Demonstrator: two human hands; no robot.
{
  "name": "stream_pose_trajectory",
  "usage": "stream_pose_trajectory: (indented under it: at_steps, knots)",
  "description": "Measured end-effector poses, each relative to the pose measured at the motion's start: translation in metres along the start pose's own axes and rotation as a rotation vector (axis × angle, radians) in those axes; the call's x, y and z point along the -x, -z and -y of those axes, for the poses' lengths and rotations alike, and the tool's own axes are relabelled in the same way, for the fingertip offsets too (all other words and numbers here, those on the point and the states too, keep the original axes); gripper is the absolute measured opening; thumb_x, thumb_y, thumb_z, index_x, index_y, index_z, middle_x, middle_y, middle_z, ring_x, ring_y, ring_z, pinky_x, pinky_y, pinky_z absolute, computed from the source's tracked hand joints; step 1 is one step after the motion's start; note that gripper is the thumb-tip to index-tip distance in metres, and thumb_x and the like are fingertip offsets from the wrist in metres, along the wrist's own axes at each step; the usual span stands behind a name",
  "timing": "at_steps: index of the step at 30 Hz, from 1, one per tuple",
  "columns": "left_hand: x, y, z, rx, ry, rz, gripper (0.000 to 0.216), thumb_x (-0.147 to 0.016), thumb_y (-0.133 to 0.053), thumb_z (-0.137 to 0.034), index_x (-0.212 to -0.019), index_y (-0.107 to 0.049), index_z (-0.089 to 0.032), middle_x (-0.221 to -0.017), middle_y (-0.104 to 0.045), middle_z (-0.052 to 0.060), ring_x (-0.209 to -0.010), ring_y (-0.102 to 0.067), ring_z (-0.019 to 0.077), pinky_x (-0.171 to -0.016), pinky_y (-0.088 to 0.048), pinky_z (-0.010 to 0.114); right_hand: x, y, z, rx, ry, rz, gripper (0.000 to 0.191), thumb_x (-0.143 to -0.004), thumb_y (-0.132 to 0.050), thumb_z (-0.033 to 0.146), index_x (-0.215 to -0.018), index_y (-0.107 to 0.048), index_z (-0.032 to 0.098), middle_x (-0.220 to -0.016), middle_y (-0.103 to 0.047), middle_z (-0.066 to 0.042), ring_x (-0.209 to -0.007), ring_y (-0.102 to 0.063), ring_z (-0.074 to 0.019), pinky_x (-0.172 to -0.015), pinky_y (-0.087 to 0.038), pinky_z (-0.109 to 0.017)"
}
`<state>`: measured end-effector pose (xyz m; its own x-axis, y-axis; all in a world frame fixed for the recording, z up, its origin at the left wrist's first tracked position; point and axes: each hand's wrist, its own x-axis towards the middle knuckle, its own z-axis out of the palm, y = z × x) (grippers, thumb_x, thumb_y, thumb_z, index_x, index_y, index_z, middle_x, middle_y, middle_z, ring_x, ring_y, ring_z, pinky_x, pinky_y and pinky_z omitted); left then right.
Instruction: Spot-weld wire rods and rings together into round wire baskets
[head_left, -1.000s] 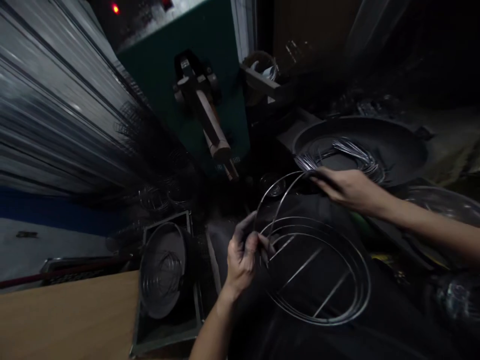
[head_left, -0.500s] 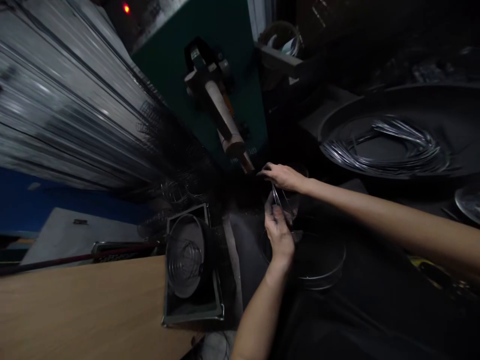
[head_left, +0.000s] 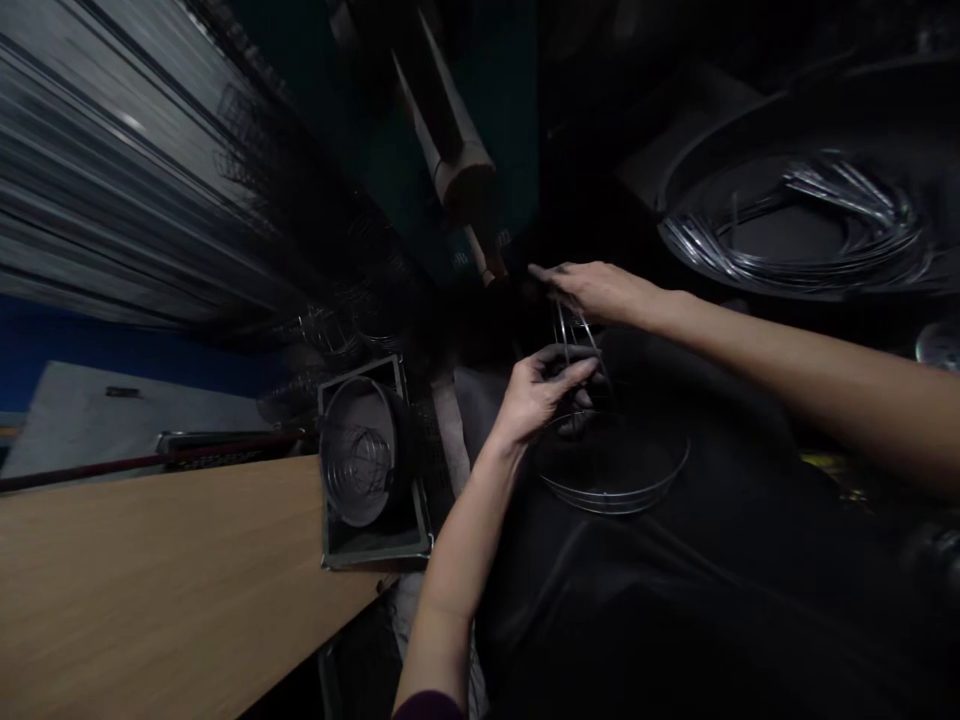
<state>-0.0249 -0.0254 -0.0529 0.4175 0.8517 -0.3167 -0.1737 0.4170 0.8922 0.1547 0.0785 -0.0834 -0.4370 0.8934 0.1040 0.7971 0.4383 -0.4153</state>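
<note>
A thin metal wire frame (head_left: 564, 325) is between my hands, with a large double wire ring (head_left: 611, 497) low in front of my dark clothing. My right hand (head_left: 604, 290) is closed at the top of the wires, its fingertips near the tip of the machine's arm (head_left: 465, 170). Just below, my left hand (head_left: 546, 392) is wrapped round the wires, thumb stretched to the right. Darkness hides how the frame and ring join. Both hands look sooty at the fingers.
To the right, a wide dark pan (head_left: 667, 205) holds a bundle of bent wires (head_left: 825, 255). At left stands a crate (head_left: 375, 560) with a round bowl (head_left: 330, 450) containing wire rings, beside a wooden board (head_left: 150, 570). Long metal rods (head_left: 112, 160) fill the upper left.
The view has tilted down, so the machine, pan and crate sit higher. My left hand has turned, its fingers now pointing right across the wires; my right hand still grips the top.
</note>
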Motion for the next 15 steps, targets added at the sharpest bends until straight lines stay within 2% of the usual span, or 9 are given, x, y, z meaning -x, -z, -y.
stream_pose_trajectory:
  at_steps: [2,4,6,9,12,15]
  knots:
    - [-0.002,0.002,0.001,0.032,0.000,0.033,0.043,-0.065,-0.080,-0.043,-0.092,-0.066,-0.013,-0.066,-0.065,-0.001,-0.049,-0.057,0.0055,-0.052,-0.043,0.018,0.022,0.008,0.010,-0.002,-0.098,-0.035,0.059,-0.092,-0.044,0.027,-0.149,-0.035,0.013,-0.123,-0.059,-0.018,-0.100,-0.061,-0.0292,-0.084,-0.049,-0.042]
    - [-0.005,0.006,0.002,0.050,0.010,0.064,0.043,-0.067,-0.079,-0.044,-0.093,-0.066,-0.012,-0.065,-0.065,-0.001,-0.051,-0.059,0.0068,-0.054,-0.045,0.018,0.054,0.015,0.024,-0.138,-0.171,-0.026,0.054,-0.092,-0.044,0.032,-0.142,-0.045,0.013,-0.118,-0.062,-0.016,-0.102,-0.061,-0.0299,-0.088,-0.048,-0.044]
    - [-0.009,0.010,0.003,0.041,0.028,0.098,0.042,-0.069,-0.077,-0.045,-0.094,-0.066,-0.012,-0.066,-0.066,0.000,-0.054,-0.061,0.0081,-0.056,-0.047,0.020,0.087,0.017,0.043,-0.396,-0.202,0.136,0.046,-0.091,-0.045,0.042,-0.127,-0.061,0.016,-0.111,-0.065,-0.012,-0.103,-0.061,-0.0286,-0.090,-0.048,-0.042]
    - [-0.013,0.013,0.002,-0.026,0.029,0.179,0.040,-0.077,-0.070,-0.046,-0.100,-0.065,-0.013,-0.072,-0.068,0.003,-0.062,-0.065,0.0118,-0.064,-0.050,0.024,0.121,0.009,0.073,-0.729,-0.284,0.416,0.050,-0.084,-0.053,0.059,-0.098,-0.069,0.014,-0.095,-0.068,-0.011,-0.092,-0.063,-0.0270,-0.083,-0.051,-0.038]
    - [0.006,0.018,0.003,-0.279,-0.111,0.161,0.036,-0.089,-0.056,-0.044,-0.108,-0.064,-0.015,-0.092,-0.070,0.008,-0.085,-0.068,0.0179,-0.082,-0.051,0.032,0.128,0.001,0.091,-0.875,-0.457,0.452,0.058,-0.073,-0.059,0.070,-0.078,-0.064,0.012,-0.071,-0.064,-0.009,-0.066,-0.059,-0.0206,-0.067,-0.049,-0.034]
    - [0.054,0.030,0.028,-0.754,-0.341,0.131,0.037,-0.093,-0.049,-0.035,-0.125,-0.055,-0.018,-0.122,-0.061,0.011,-0.116,-0.056,0.0225,-0.101,-0.043,0.040,0.120,0.009,0.091,-0.986,-0.603,0.416,0.061,-0.062,-0.069,0.070,-0.085,-0.063,0.014,-0.069,-0.063,-0.006,-0.059,-0.056,-0.0159,-0.059,-0.047,-0.030]
